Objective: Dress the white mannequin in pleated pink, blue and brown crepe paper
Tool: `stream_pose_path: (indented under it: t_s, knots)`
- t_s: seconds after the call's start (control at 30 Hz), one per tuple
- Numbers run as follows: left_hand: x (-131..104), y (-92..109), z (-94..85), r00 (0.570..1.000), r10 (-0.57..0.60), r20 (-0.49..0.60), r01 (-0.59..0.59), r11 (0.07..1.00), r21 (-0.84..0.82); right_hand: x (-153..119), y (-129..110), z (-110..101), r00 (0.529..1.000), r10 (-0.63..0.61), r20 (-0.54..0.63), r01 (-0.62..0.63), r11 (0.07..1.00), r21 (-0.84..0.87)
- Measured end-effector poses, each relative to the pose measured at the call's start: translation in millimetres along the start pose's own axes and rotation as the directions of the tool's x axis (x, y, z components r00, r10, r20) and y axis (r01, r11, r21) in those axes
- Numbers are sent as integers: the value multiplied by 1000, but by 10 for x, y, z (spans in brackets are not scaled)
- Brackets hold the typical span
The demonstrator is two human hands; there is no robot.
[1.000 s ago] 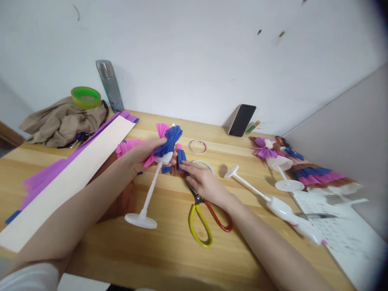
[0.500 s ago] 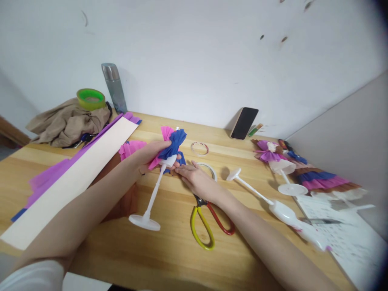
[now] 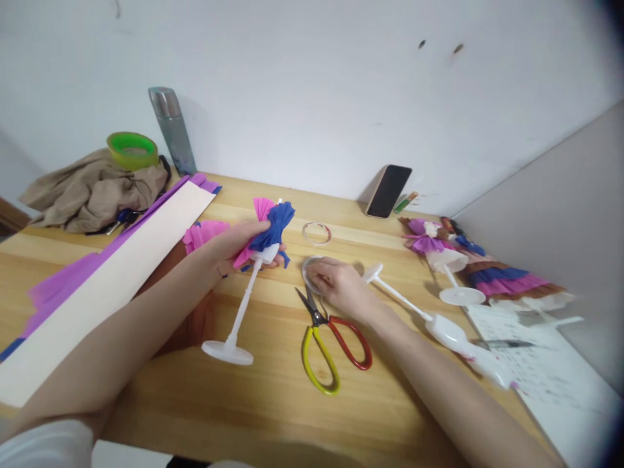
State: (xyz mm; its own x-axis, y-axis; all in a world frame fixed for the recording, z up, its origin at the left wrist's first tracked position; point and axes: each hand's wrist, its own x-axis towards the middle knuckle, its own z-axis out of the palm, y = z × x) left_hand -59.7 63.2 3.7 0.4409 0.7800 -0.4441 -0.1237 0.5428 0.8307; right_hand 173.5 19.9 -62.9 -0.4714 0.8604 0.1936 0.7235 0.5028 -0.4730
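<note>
My left hand (image 3: 244, 237) is closed round a white plastic figure on a thin stem with a round base (image 3: 228, 352). Blue crepe paper (image 3: 277, 224) and pink crepe paper (image 3: 263, 208) are gathered about its upper part, under my thumb and fingers. To the right, my right hand (image 3: 344, 286) has its fingers curled on the edge of a narrow roll of tape (image 3: 308, 263), which lies on the table partly hidden by the hand. Just below that hand rest scissors (image 3: 319, 318) with one yellow and one red handle, their blades apart.
A cream strip (image 3: 112, 286) and purple crepe paper (image 3: 73, 279) lie left. A flask (image 3: 173, 130), a green tape roll (image 3: 132, 151) on brown cloth (image 3: 112, 192), a bangle (image 3: 316, 233) and a phone (image 3: 389, 191) stand behind. Right are a white figure (image 3: 446, 331) and a dressed one (image 3: 426, 237).
My right hand has left the blue paper by the left hand and moved right, onto the tape roll. The left hand still holds the figure and paper. The view has shifted slightly.
</note>
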Motion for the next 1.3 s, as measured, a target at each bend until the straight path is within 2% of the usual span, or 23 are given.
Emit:
stream_pose_path:
  t_s: [0.1,0.47,0.6,1.13,1.3]
  knots:
    - [37,-61,6,1000,-1,-13,2,999,38,-39,12,17,997,77,3,-77,997,-22]
    - [148,-162,-51,1000,23,0,-23,1000,21,-50,-92,62,987,135,83,-120,980,-161]
    - [158,-193,-72,998,39,44,-39,999,1,-38,-81,77,987,137,79,-123,979,-164]
    - [194,-248,-89,998,14,66,-17,999,38,-24,-31,138,987,151,60,-131,959,-253]
    - [215,-323,-40,999,33,39,-34,999,26,-38,-37,118,995,98,3,-96,981,-169]
